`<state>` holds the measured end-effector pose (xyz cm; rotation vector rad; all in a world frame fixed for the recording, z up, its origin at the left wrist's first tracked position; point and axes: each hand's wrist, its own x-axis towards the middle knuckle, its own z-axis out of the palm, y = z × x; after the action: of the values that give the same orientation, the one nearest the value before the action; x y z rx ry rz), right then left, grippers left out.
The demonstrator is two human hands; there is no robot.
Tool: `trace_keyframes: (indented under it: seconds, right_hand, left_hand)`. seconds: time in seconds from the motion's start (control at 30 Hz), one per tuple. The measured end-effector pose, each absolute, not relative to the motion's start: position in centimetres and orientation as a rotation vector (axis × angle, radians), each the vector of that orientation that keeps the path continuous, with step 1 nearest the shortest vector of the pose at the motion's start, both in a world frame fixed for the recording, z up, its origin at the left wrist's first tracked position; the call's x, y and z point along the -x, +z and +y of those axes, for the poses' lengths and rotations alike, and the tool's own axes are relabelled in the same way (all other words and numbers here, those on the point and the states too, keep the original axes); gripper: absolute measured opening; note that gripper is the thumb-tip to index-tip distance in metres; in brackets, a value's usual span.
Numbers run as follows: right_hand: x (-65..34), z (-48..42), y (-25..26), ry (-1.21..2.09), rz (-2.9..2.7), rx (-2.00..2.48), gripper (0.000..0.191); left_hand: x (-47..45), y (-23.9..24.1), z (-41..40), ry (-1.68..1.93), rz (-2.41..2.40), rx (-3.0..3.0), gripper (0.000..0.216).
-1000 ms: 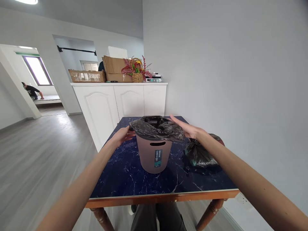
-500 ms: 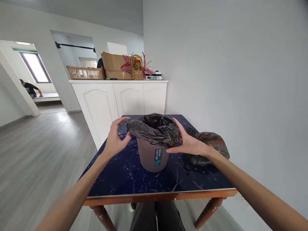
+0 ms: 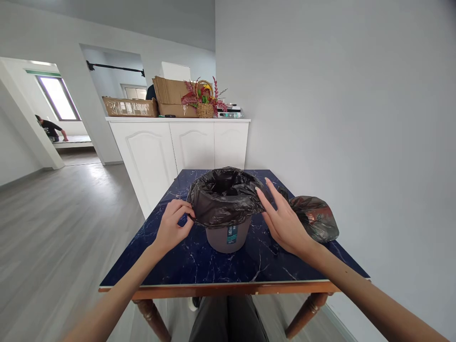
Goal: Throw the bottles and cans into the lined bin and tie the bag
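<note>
A translucent garbage bin (image 3: 218, 239) with a teal label stands upright on the blue marbled table. Over its rim a black garbage bag (image 3: 224, 213) is folded outward, its mouth spread wide and its edge hanging down the outside. My left hand (image 3: 174, 224) pinches the bag's hanging edge at the left of the bin. On the right side, my right hand (image 3: 283, 221) has its fingers stretched out, the fingertips against the folded bag. Beyond that hand lies a second black bag (image 3: 315, 218), with something reddish showing through it.
The table (image 3: 171, 266) has a wooden edge and turned legs. Behind it, a white cabinet (image 3: 192, 145) bears cardboard boxes (image 3: 171, 97) and a flower basket (image 3: 205, 110). A wall rises at the right. Far left, a person (image 3: 52, 130) is beside a bed.
My left hand has closed on the bag's edge and moved down. The bag's front now hangs lower, covering part of the label. My right hand has straightened its fingers and shifted slightly right.
</note>
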<state>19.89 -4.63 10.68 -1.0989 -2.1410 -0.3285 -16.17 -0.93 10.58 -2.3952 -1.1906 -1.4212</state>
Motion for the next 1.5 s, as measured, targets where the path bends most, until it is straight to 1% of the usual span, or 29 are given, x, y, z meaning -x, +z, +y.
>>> trace_keyframes:
  seconds: [0.1,0.13,0.2,0.27,0.33,0.4,0.47,0.57,0.73,0.83,1.0,1.27,1.5]
  right_hand:
    - [-19.8,-5.4,9.7,-0.286,-2.158,1.039,0.085]
    - [-19.8,-5.7,9.8,-0.270,-2.168,0.999,0.088]
    - [-19.8,-6.1,10.6,-0.238,-2.159,0.900,0.091]
    - [-19.6,-6.1,12.4,-0.210,-2.121,0.814,0.083]
    - [-19.1,-5.4,14.4,-0.174,-2.117,0.776,0.066]
    - [-18.6,-4.1,16.1,-0.119,-2.188,0.771,0.050]
    - [-18.2,-2.5,17.1,-0.081,-2.294,0.745,0.043]
    - [-18.1,-0.3,17.7,-0.067,-2.377,0.741,0.048]
    - [-19.1,1.8,18.3,-0.047,-2.402,0.892,0.055]
    - [-20.1,3.3,18.9,-0.094,-2.391,0.986,0.051]
    - [-22.7,7.1,18.9,-0.209,-2.381,1.234,0.040]
    - [-28.3,11.4,17.8,-0.408,-2.191,1.684,0.038]
    - [-30.5,12.5,17.0,-0.547,-2.058,1.849,0.043]
  left_hand:
    - [16.0,9.5,-1.3,-1.436,-1.260,2.453,0.007]
    - [16.1,9.1,-1.4,-1.454,-1.260,2.456,0.011]
    - [16.2,8.4,-1.4,-1.523,-1.261,2.408,0.034]
    - [16.6,7.3,-1.0,-1.638,-1.297,2.306,0.052]
    - [17.1,5.9,-0.2,-1.757,-1.375,2.226,0.058]
    - [17.7,4.2,0.8,-1.848,-1.522,2.159,0.055]
    - [18.4,2.6,1.8,-1.875,-1.711,2.078,0.048]
    - [19.6,0.5,2.9,-1.828,-1.941,1.973,0.043]
    - [21.0,-1.2,3.9,-1.686,-2.126,1.989,0.045]
    - [21.1,-1.5,4.0,-1.599,-2.161,2.041,0.045]
    - [20.8,-1.5,3.8,-1.491,-2.141,2.099,0.037]
    - [20.7,-1.4,3.6,-1.325,-2.085,2.191,0.031]
    - [20.3,-1.4,3.5,-1.194,-2.017,2.262,0.024]
